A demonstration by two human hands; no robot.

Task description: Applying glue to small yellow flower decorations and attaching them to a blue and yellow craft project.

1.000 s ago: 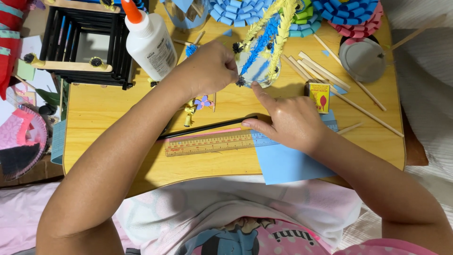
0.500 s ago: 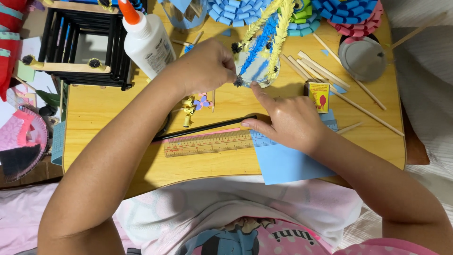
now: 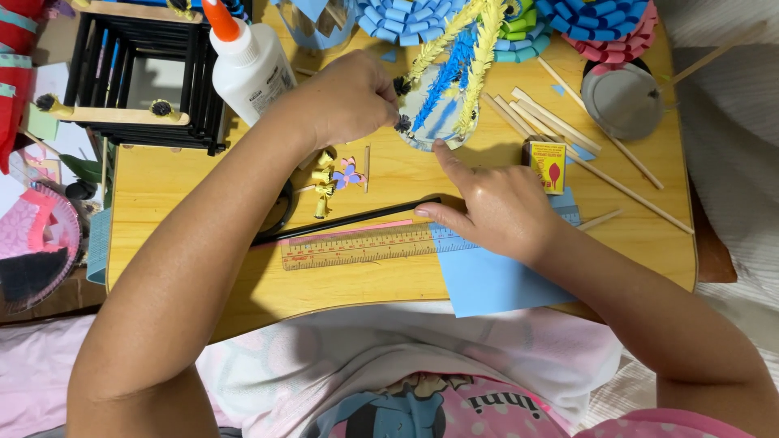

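The step in hand seems to be fixing a small black curl [image 3: 403,123] onto the round paper piece [image 3: 438,109], which lies on the wooden table [image 3: 389,280] near its far edge, among blue and yellow fringed strips. The left hand [image 3: 349,97] is closed in a pinch at the left rim of this piece, on or just beside the curl; whether it really grips the curl, I cannot tell. The right hand [image 3: 495,207] is half open. Its index finger presses the lower rim of the piece, and its thumb touches a black strip [image 3: 349,221] above the ruler [image 3: 365,246]. The next move probably needs a careful, steady press. The glue bottle [image 3: 251,69] stands near.
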